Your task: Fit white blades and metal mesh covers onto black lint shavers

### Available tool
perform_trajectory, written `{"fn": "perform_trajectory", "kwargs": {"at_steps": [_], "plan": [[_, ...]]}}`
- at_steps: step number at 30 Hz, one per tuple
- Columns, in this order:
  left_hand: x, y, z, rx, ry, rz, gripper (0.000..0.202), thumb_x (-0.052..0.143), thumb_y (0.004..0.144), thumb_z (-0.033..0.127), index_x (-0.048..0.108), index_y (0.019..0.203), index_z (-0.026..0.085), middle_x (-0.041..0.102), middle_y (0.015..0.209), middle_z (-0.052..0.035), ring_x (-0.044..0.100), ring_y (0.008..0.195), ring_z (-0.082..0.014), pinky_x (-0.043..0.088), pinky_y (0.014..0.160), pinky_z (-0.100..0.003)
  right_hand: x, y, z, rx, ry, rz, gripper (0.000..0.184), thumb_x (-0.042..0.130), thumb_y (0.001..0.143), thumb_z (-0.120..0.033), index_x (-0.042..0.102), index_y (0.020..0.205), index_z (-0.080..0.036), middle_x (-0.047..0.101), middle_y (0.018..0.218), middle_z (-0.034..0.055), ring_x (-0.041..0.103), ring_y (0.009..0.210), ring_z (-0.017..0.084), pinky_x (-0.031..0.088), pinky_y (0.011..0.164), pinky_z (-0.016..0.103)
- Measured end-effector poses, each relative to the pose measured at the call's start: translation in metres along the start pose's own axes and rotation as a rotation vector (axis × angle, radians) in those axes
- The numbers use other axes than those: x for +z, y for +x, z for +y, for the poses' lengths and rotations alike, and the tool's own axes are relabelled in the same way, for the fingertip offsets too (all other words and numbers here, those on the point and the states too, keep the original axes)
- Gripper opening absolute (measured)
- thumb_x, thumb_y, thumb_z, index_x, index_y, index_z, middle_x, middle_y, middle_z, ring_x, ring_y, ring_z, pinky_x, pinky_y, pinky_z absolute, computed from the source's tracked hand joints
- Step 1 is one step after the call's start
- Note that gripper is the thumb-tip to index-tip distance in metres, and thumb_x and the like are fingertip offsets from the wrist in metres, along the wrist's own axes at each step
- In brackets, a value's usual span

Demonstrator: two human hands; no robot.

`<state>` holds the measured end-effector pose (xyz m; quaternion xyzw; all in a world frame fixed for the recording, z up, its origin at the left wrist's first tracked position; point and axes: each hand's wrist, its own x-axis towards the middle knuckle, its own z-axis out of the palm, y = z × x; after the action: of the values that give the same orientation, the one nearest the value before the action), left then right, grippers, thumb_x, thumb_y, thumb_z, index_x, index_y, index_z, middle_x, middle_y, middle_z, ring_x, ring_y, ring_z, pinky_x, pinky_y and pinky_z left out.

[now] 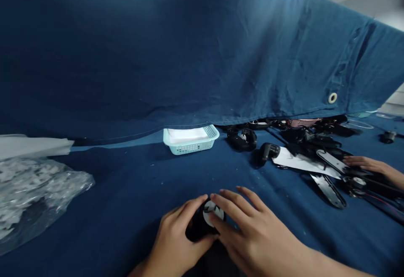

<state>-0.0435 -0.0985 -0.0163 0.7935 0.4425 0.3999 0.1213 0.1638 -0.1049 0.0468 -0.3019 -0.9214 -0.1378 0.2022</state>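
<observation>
A black round part with a pale disc [209, 212] on its top stands at the near middle of the blue cloth. My left hand [178, 237] is closed round its left side, thumb in front and fingers behind. From the right, my right hand [249, 226] holds the same part, with its thumb on the pale disc and its fingers at the far edge. The lower body of the part is mostly hidden by my hands, so its exact kind does not show.
A mint basket [191, 147] with white paper stands against a hanging blue curtain [189, 50]. On the left lies a clear bag [38, 188] of small pale pieces. Black parts and white strips [303, 161] are piled at right, where another person's hand [369, 164] reaches in.
</observation>
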Motion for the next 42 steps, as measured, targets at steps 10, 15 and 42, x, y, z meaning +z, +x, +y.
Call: {"fn": "perform_trajectory", "kwargs": {"at_steps": [10,15,42], "plan": [[0.000,0.000,0.002,0.018,0.053,-0.013,0.066,0.064,0.082,0.061,0.041,0.134,0.028,0.073,0.115,-0.0060,0.075,0.093,-0.0258,0.064,0.077,-0.034,-0.002,0.016,0.008,-0.048,-0.100,-0.073,0.042,0.045,0.097,-0.050,0.070,0.112,-0.019,0.062,0.136,0.0122,0.054,0.126,0.035,0.041,0.106,0.060],[0.004,0.000,0.001,-0.043,0.092,0.019,0.070,0.078,0.073,0.042,0.042,0.132,0.029,0.073,0.115,-0.0049,0.074,0.094,-0.0260,0.064,0.076,-0.033,-0.006,0.022,0.015,-0.055,-0.096,-0.101,0.045,0.047,0.096,-0.051,0.071,0.113,-0.017,0.065,0.132,0.0145,0.059,0.121,0.037,0.040,0.107,0.065],[0.005,-0.002,-0.004,-0.043,0.089,-0.012,0.085,0.083,0.065,0.031,0.038,0.137,0.035,0.071,0.120,-0.0022,0.074,0.093,-0.0268,0.065,0.081,-0.037,-0.006,0.032,0.018,-0.132,-0.146,-0.033,0.026,0.054,0.092,-0.030,0.075,0.105,-0.021,0.074,0.119,0.0069,0.068,0.108,0.033,0.052,0.097,0.058]]}}
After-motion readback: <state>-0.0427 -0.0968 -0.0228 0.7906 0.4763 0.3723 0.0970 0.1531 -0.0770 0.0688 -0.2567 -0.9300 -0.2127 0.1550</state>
